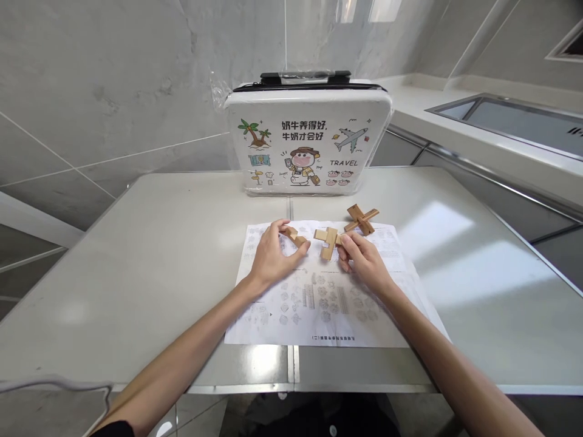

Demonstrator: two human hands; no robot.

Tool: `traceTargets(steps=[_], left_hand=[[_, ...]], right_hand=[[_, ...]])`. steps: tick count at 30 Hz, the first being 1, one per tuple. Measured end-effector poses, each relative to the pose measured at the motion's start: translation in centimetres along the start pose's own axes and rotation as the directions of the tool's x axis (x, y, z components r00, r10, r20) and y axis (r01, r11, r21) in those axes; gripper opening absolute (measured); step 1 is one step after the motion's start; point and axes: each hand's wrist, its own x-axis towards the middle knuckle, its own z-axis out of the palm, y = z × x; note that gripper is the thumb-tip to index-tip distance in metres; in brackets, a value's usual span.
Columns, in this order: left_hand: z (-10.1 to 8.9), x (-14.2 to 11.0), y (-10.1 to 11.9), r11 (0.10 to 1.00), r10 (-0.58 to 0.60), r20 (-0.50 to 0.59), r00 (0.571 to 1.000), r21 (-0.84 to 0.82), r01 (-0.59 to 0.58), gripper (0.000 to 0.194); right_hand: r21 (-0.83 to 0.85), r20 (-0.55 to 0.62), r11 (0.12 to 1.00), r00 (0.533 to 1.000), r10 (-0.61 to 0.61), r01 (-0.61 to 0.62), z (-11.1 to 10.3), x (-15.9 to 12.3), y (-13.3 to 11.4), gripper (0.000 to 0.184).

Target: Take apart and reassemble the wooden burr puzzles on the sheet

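Observation:
A notched wooden puzzle piece [296, 237] is pinched between the thumb and fingers of my left hand [275, 254], above the printed sheet. My right hand [363, 258] grips two wooden puzzle pieces [328, 243] fitted crosswise, holding them by the right end. A small gap separates what the two hands hold. Just beyond my right hand, a star-shaped group of interlocked wooden pieces [361, 219] rests at the sheet's far right edge. Under both hands lies the white instruction sheet [273, 328], with small diagrams and text that appears upside down.
A white suitcase [273, 109] with cartoon prints and clear plastic wrap stands at the back of the grey table [150, 261]. A white counter [478, 130] with a dark glass panel is at the right. A pale cable [54, 382] hangs near the front left corner.

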Motion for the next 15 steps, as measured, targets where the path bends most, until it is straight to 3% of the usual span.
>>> traceTargets(steps=[3,6,12,15], left_hand=[[-0.3,0.5,-0.9,0.975,0.094,0.011,0.996,0.202,-0.094,0.054],[-0.3,0.7,-1.5,0.944,0.140,0.028,0.990,0.298,-0.142,0.053],[-0.1,0.7,-2.1,0.925,0.183,0.066,0.981,0.328,-0.194,0.047],[-0.3,0.5,-1.8,0.934,0.229,0.092,0.969,0.261,-0.245,0.065]], right_hand=[[-0.004,0.001,1.000,1.000,0.014,-0.014,0.0,0.0,0.1,0.045],[-0.002,0.000,1.000,1.000,0.025,-0.025,0.0,0.0,0.2,0.045],[-0.021,0.006,0.999,1.000,0.026,-0.026,-0.1,0.1,0.5,0.046],[-0.060,0.021,0.998,0.999,0.026,-0.024,-0.1,0.2,0.7,0.046]])
